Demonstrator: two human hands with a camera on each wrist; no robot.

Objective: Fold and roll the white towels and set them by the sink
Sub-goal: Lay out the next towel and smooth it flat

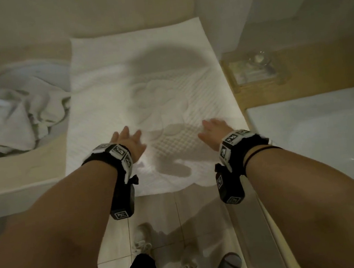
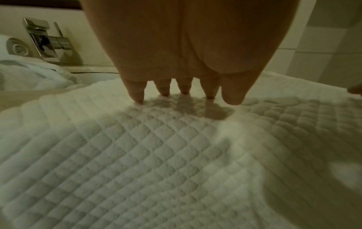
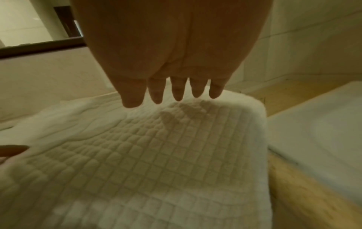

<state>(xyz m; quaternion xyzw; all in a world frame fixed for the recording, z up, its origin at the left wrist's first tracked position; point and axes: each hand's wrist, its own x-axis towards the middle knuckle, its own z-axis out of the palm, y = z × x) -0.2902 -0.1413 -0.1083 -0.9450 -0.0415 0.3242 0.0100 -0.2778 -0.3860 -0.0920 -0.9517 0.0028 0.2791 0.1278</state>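
Observation:
A white textured towel (image 1: 148, 97) lies spread flat along the counter, its near edge hanging over the front. My left hand (image 1: 130, 143) is open above its near left part, with straight fingertips (image 2: 139, 99) touching the quilted cloth (image 2: 137, 155). My right hand (image 1: 213, 132) is open over the near right part, its fingers (image 3: 177, 94) straight and just above the towel (image 3: 156, 162). More white towels (image 1: 5, 114) lie crumpled in the sink (image 1: 43, 145) at the left.
A chrome tap (image 2: 46, 45) stands behind the sink beside a rolled white towel (image 2: 16, 48). A clear glass tray (image 1: 254, 73) sits on the wooden ledge at the right, next to a white bathtub (image 1: 319, 136). Tiled floor, a cable and shoes lie below.

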